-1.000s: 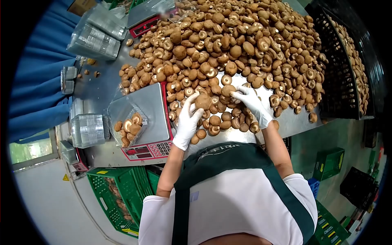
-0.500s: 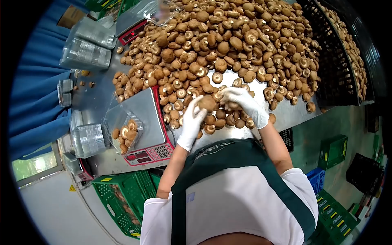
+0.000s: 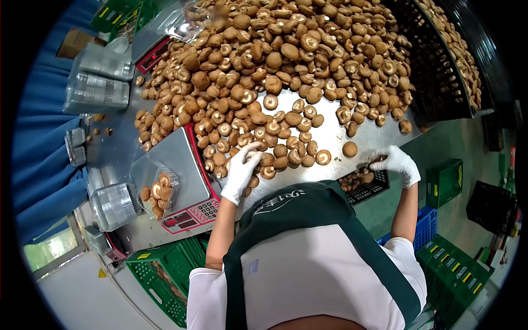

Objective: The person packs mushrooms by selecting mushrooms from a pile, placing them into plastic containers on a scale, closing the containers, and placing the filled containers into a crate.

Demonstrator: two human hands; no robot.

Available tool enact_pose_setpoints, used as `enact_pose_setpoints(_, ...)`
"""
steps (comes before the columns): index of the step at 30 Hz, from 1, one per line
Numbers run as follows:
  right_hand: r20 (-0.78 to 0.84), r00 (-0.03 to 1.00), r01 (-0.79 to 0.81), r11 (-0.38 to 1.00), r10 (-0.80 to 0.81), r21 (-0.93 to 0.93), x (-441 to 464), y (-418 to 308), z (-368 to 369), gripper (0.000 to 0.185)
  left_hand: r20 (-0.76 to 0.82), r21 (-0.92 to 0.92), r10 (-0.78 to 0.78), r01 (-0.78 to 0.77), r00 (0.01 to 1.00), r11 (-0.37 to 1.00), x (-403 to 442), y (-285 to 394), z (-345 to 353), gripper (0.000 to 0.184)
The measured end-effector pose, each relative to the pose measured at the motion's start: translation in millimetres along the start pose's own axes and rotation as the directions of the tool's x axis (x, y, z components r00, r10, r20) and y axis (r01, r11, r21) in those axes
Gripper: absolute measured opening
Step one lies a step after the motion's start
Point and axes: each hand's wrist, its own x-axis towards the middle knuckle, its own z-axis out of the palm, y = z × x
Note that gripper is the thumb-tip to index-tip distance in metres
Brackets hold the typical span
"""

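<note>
My gloved left hand (image 3: pixel 243 169) rests at the near edge of the loose shiitake mushrooms (image 3: pixel 280 150), its thumb and fingers apart beside several of them. Out to the right, my gloved right hand (image 3: pixel 397 164) hangs past the table edge, over the black crate (image 3: pixel 369 190) that holds some mushrooms (image 3: pixel 356 180). Its fingers and thumb are spread; the dark gap between them is hard to make out. A single mushroom (image 3: pixel 350 149) lies on the metal table (image 3: pixel 324 169) between my hands. Behind, a large heap of mushrooms (image 3: pixel 286 52) covers the tabletop.
At left, a clear tray of mushrooms (image 3: pixel 159 192) sits on a red-edged scale (image 3: pixel 184 165). Stacked clear trays (image 3: pixel 99 82) stand farther left. A tall black crate (image 3: pixel 440 60) borders the heap at right. Green crates (image 3: pixel 165 269) stand below the table.
My right hand has swung right, from the mushrooms to over the black crate. The large mushroom by my left hand is no longer held up. The view has shifted slightly.
</note>
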Motion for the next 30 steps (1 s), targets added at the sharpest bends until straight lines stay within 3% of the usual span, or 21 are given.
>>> enact_pose_setpoints(1, -0.08, 0.993, -0.092, 0.995, 0.089, -0.034, 0, -5, -2, 0.022, 0.008, 0.0, 0.002, -0.002, 1.0, 1.0, 2, -3, -2, 0.03)
enact_pose_setpoints(3, -0.269, 0.963, 0.004, 0.996, -0.029, -0.094, 15, -15, 6, 0.021, -0.007, -0.049, 0.038, -0.038, 0.999, 0.998, 6, -13, -4, 0.028)
enact_pose_setpoints(5, -0.349, 0.918, 0.178, 0.982, -0.188, -0.06, 47, -37, 23, 0.026, 0.003, -0.052, 0.036, -0.036, 0.999, 0.998, 4, -5, 1, 0.028)
enact_pose_setpoints(7, -0.322, 0.943, 0.082, 0.996, -0.09, -0.039, 81, -70, 45, 0.03, 0.019, -0.018, 0.041, -0.041, 0.999, 0.999, 2, -1, 4, 0.029)
enact_pose_setpoints(9, -0.347, 0.911, 0.149, 0.962, -0.223, -0.227, 111, -97, 59, 0.033, 0.029, -0.066, 0.024, -0.022, 0.999, 0.998, 0, 0, 7, 0.029)
enact_pose_setpoints(12, -0.448, 0.831, 0.213, 0.932, -0.331, -0.294, 157, -119, 71, 0.036, 0.012, -0.074, 0.02, -0.019, 1.0, 0.997, -6, 1, 6, 0.029)
enact_pose_setpoints(17, -0.467, 0.851, 0.124, 0.957, -0.238, -0.261, 197, -155, 77, 0.034, -0.015, -0.181, -0.035, 0.031, 0.999, 0.983, -11, -9, 0, 0.027)
enact_pose_setpoints(22, -0.432, 0.854, 0.04, 0.864, -0.291, -0.502, 250, -153, 103, 0.041, -0.029, -0.11, -0.005, 0.002, 1.0, 0.994, -5, -9, 7, 0.025)
enact_pose_setpoints(27, -0.449, 0.826, 0.192, 0.919, -0.341, -0.344, 237, -150, 103, 0.036, -0.036, 0.027, 0.125, -0.124, 0.991, 0.992, 2, -7, 10, 0.024)
enact_pose_setpoints(29, -0.559, 0.698, 0.325, 0.894, -0.447, -0.31, 232, -140, 110, 0.034, 0.06, -0.299, 0.033, -0.013, 0.998, 0.954, 10, -17, 9, 0.032)
enact_pose_setpoints(30, -0.542, 0.69, 0.391, 0.877, -0.481, -0.28, 228, -138, 109, 0.036, 0.067, -0.419, -0.045, 0.069, 0.997, 0.905, 11, -7, 11, 0.036)
